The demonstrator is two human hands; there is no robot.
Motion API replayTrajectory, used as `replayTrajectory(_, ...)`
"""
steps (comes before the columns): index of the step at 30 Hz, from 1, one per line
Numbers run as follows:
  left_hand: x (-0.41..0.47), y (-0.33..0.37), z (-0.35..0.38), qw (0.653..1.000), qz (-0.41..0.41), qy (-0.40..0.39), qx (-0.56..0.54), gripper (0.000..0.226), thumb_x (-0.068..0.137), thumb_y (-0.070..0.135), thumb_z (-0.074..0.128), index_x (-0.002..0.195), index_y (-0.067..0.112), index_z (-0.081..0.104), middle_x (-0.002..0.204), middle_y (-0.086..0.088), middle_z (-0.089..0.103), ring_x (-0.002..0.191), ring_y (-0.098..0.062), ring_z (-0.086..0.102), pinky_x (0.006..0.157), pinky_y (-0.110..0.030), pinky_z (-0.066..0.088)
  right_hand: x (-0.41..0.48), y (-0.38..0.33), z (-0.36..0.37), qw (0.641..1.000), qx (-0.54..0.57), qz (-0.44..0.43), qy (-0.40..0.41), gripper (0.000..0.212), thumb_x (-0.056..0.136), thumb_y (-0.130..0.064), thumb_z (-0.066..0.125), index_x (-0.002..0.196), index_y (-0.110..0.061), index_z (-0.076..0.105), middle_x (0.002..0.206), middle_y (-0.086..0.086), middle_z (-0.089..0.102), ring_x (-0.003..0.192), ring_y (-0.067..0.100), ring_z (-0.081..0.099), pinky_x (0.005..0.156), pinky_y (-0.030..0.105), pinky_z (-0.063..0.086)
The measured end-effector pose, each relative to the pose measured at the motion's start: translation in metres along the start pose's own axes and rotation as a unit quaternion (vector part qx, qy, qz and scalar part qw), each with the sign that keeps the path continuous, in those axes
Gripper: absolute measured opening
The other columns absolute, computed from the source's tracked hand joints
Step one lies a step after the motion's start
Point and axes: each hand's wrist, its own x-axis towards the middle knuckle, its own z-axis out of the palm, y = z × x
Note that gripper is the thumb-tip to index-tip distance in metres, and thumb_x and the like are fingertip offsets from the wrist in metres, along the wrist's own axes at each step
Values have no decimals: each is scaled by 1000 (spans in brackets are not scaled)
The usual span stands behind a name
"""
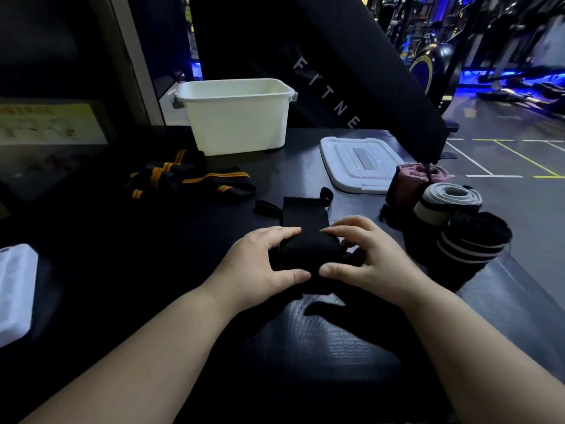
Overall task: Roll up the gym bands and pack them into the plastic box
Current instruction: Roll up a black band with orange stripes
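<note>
Dim gym, dark bench. Black band sits mid-bench, part rolled, w/ both hands curled round the roll: left hand and right hand pinching its ends; flat tail runs away toward the box. Three rolls done at right, orange-striped bands loose at left. Box looks empty, lid off. Bench edge close on right; clear path ahead to box.
</note>
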Motion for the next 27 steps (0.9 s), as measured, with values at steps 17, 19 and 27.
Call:
replayTrajectory(17, -2, -2, -1, 998, -6, -21, -55, 63, 74, 29, 82, 125, 43, 48, 119, 18, 56, 110, 2, 53, 99, -16, 41, -2, 5, -2, 999, -20, -24, -31, 66, 57, -54, 79, 118, -47, 55, 113, -16, 56, 103, 2, 53, 84, 15, 43)
replayTrajectory(19, -2, -1, -1, 998, -13, -22, -50, 56, 74, 31, 82, 120, 42, 52, 116, 17, 58, 107, -1, 55, 99, -26, 45, -2, 7, -1, 999, -17, -29, -21, 66, 56, -48, 81, 118, -41, 59, 116, -17, 52, 104, 3, 54, 84, 16, 45)
replayTrajectory(27, -3, 1, 0, 997, -20, -10, -75, 21, 83, 41, 71, 100, 39, 60, 96, 13, 64, 89, 0, 61, 83, -23, 51, -4, 1, -6, 999, 0, -23, -28, 45, 65, -49, 77, 108, -40, 65, 103, -16, 61, 93, 1, 59, 75, 8, 43)
